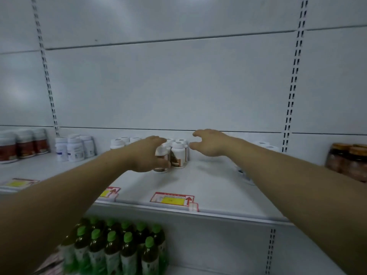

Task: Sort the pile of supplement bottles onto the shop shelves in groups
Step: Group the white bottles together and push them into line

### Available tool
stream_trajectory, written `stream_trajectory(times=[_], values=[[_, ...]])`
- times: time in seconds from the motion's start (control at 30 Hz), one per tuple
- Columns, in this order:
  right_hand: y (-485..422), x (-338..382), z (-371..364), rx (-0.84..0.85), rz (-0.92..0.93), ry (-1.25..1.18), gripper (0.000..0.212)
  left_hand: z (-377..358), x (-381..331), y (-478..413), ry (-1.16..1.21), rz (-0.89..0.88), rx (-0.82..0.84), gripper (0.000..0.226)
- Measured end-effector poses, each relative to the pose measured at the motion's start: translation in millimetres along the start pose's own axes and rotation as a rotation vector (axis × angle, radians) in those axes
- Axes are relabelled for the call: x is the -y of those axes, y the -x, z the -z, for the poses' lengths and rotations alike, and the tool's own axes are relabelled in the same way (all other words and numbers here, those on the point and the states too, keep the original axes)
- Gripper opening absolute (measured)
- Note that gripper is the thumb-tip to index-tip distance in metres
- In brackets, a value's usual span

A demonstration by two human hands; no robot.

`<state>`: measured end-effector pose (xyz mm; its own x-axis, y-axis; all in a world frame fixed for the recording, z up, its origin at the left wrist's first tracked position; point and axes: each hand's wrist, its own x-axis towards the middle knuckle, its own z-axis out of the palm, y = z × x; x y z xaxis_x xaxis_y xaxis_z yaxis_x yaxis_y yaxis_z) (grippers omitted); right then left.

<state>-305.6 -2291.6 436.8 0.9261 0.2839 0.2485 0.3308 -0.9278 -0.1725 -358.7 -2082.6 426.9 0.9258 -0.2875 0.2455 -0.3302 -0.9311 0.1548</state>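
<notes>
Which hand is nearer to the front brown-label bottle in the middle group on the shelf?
Left. The left hand grips the brown-label bottle; the right hand hovers open to the right of it, apart and not touching.

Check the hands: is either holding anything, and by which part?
Left hand grips a brown-labelled bottle round its body. Right hand holds nothing, fingers spread.

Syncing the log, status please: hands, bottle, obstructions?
Left hand grips a brown-label supplement bottle, upright beside a matching bottle on the shelf. Right hand open, empty, just right of the group. Nothing seen in the way.
</notes>
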Motion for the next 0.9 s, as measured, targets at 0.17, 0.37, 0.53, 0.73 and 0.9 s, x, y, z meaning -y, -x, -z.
stream_trajectory(times=[0.17,0.37,0.53,0.73,0.9], values=[[-16,39,-32,0.024,-0.073,-0.025,0.063,-8,65,-2,0.123,0.093,0.055,0.087],[-15,56,-49,-0.006,-0.219,-0.116,0.072,-22,82,-25,0.362,0.126,0.156,0.094],[-23,54,-54,-0.013,-0.26,-0.173,0.071,-40,87,-51,0.527,0.164,0.233,0.105],[-40,46,-54,0.0,-0.255,-0.257,0.075,-47,91,-73,0.688,0.169,0.311,0.111],[-47,41,-55,0.012,-0.248,-0.279,0.076,-52,82,-80,0.777,0.011,0.319,0.084]])
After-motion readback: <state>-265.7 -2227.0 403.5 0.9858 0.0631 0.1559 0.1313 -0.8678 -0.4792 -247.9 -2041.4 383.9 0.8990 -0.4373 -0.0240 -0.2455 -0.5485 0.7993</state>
